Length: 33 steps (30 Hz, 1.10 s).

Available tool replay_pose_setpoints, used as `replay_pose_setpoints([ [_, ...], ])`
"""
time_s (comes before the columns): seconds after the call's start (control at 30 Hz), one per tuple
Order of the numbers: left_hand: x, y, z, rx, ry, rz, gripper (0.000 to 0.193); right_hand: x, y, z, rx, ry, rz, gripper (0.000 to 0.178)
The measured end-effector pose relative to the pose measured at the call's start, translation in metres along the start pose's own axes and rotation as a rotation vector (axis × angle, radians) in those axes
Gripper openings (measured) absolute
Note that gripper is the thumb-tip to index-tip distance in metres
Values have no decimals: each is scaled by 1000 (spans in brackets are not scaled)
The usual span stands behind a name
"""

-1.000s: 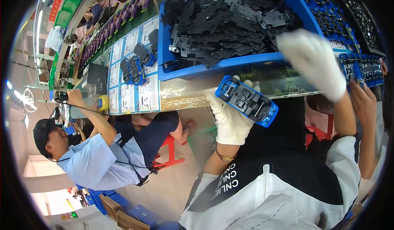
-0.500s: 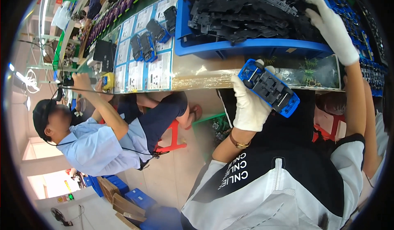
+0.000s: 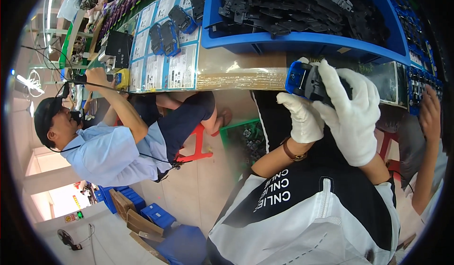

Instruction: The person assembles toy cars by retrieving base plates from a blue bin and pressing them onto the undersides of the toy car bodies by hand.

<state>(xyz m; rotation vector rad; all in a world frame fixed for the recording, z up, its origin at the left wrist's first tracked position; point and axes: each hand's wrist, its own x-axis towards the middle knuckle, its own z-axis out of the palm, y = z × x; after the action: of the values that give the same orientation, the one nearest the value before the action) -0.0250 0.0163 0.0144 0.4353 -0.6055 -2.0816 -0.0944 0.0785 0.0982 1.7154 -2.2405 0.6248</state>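
Two hands in white gloves work on a toy car body (image 3: 295, 79), held up at the near edge of a bench (image 3: 236, 74), just in front of a blue bin (image 3: 302, 39). The car's visible end is glossy bright blue and rounded, facing left; the rest is masked by dark plastic and the gloves. A dull black piece (image 3: 312, 82) lies against the body, ridged and angular, much of it hidden beneath the fingers; whether it is seated cannot be told.

The left hand (image 3: 304, 119) grasps the body from below, thumb on the near side, a gloved fingertip showing at the far edge. The right hand (image 3: 353, 111) comes over the top, index finger stretched out and the others bent, its grip closed about the black piece.

Flat black plates (image 3: 283, 10) heap in the bin. To the left, dark car parts with blue edges (image 3: 170, 37) lie on printed sheets (image 3: 182, 69). At right, a co-worker's bare hand (image 3: 430, 113) hangs beside rows of blue-and-black parts (image 3: 416, 86).
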Motion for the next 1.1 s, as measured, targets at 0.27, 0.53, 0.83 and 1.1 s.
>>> replay_pose_setpoints([
  [0.27,-7,-10,-9,-120,-179,-121,94,6,-15,9,-145,-2,-52,60],
  [0.53,6,2,-9,-150,9,-86,49,-3,16,13,711,-9,33,48],
  [0.83,10,7,-3,-138,31,-54,52,-28,36,21,169,-7,-18,60],
  [1.1,10,5,-2,-80,46,-45,50,-25,33,23,73,-4,-52,63],
])
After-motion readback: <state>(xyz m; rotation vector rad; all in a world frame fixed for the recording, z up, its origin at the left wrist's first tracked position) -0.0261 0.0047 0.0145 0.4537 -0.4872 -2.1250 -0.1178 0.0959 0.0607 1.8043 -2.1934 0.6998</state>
